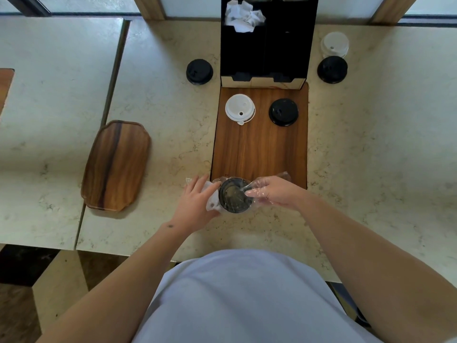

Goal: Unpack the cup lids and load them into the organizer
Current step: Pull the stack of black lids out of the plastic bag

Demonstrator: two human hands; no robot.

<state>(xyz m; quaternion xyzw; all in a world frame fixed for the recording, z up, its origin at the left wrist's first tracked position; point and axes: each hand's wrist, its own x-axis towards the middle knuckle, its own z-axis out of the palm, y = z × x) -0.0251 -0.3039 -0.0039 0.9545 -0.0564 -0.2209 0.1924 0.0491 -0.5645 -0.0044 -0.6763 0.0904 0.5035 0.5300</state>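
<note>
A clear plastic bag holding black lids and white lids lies at the near edge of the wooden board. My left hand grips the bag's left side around the white lids. My right hand is inside the plastic, fingers touching the black lids. On the board sit a white lid stack and a black lid stack. The black organizer stands behind the board, crumpled white paper in its left slot.
A black lid stack sits left of the organizer. A black stack and a clear stack sit to its right. A wooden tray lies to the left across the table seam. The marble table's front edge is near my body.
</note>
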